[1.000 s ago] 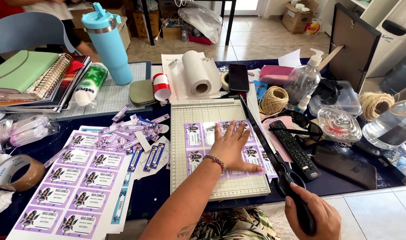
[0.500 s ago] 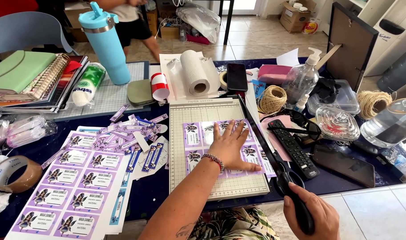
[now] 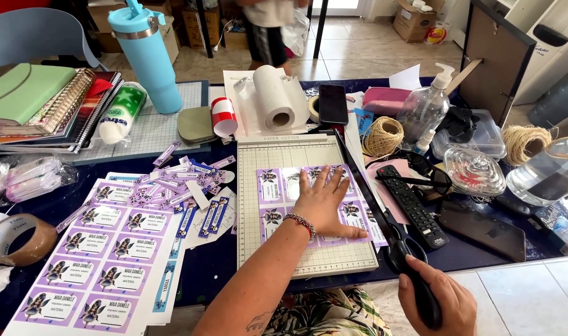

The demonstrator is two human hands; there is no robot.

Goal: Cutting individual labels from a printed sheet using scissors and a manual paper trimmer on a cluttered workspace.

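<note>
A white paper cutter (image 3: 277, 162) with a grid board lies in front of me. On it rests a purple label sheet (image 3: 272, 186), pressed flat by my left hand (image 3: 324, 202), fingers spread; a beaded bracelet is on that wrist. My right hand (image 3: 442, 302) grips the black handle (image 3: 414, 283) of the cutter's blade arm (image 3: 358, 174), which runs along the board's right edge and is lowered close to the board.
More label sheets (image 3: 97, 255) and cut strips (image 3: 184, 183) lie left. A paper towel roll (image 3: 274, 96), blue tumbler (image 3: 147, 53), notebooks (image 3: 41, 106), tape roll (image 3: 13, 239), twine (image 3: 383, 134), remote (image 3: 411, 205), phone (image 3: 483, 230) crowd the table. A person (image 3: 268, 28) stands behind.
My hands and the blade arm hold nearly the same pose. The person behind the table has moved to the right.
</note>
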